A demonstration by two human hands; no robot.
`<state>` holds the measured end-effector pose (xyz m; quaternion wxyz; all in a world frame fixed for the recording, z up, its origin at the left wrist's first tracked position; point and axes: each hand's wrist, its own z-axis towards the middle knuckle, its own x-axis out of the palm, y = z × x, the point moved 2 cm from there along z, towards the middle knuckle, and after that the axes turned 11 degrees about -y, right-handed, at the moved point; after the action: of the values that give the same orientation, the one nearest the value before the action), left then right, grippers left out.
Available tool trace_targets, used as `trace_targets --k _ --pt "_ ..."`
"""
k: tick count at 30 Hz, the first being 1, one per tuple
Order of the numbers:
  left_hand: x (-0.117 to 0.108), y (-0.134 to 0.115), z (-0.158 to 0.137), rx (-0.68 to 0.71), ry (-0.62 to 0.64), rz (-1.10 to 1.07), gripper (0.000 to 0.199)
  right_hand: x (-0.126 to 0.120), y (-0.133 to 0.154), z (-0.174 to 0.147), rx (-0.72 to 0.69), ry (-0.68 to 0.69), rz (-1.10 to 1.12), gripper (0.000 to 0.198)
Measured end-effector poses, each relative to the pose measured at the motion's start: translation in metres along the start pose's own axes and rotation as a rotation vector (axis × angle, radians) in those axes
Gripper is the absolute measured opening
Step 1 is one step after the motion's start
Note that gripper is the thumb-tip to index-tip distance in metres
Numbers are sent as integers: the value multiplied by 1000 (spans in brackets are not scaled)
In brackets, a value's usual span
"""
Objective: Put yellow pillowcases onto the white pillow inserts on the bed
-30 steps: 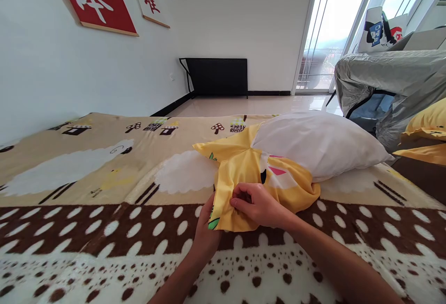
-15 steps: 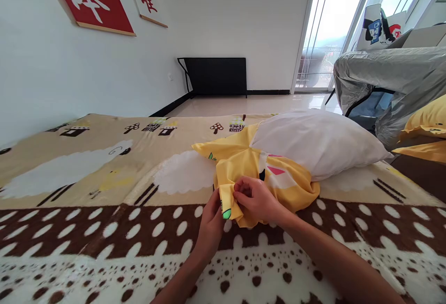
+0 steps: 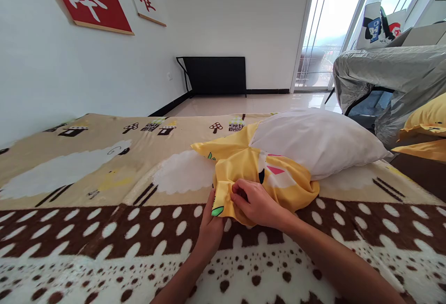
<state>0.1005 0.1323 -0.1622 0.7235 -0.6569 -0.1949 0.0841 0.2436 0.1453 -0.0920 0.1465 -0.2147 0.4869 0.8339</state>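
A yellow printed pillowcase [image 3: 292,184] is bunched around the near-left end of a white pillow [image 3: 313,139], whose far-right part lies bare. My right hand [image 3: 256,201] pinches a fold of the case between thumb and bent fingers, palm down. My left hand [image 3: 211,227] is at the left edge of the same fold. Its fingers go behind the yellow cloth and are partly hidden, gripping the cloth from beneath. A green leaf print shows on the flap between the hands.
Pillow and case lie on a bed with a fuzzy brown-and-cream blanket [image 3: 139,243]. At the right is another yellow cloth item [image 3: 427,118]. Beyond stand a silver-covered piece of furniture [image 3: 390,64], a black panel [image 3: 216,75] by the wall and a glass door [image 3: 324,29].
The held flap of the pillowcase has shifted slightly left and lies flatter over my left hand. My right hand has moved a little left, still pinching the cloth.
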Motion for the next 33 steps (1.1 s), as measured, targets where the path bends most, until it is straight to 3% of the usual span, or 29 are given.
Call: trace_targets --k 5,9,12,19,33 --pt "10 -27 -4 9 172 6 28 6 -9 0 -19 -2 -66 17" --pt "9 -33 -1 -82 209 -14 25 7 -10 0 -31 0 -96 16" --pt "7 -39 -1 -23 259 7 34 7 -10 0 -39 4 -117 18" --pt "6 -43 -1 123 201 407 40 11 -14 -1 -49 39 -179 15" --pt "6 -35 7 -21 180 339 45 16 -21 -1 -100 50 -232 13"
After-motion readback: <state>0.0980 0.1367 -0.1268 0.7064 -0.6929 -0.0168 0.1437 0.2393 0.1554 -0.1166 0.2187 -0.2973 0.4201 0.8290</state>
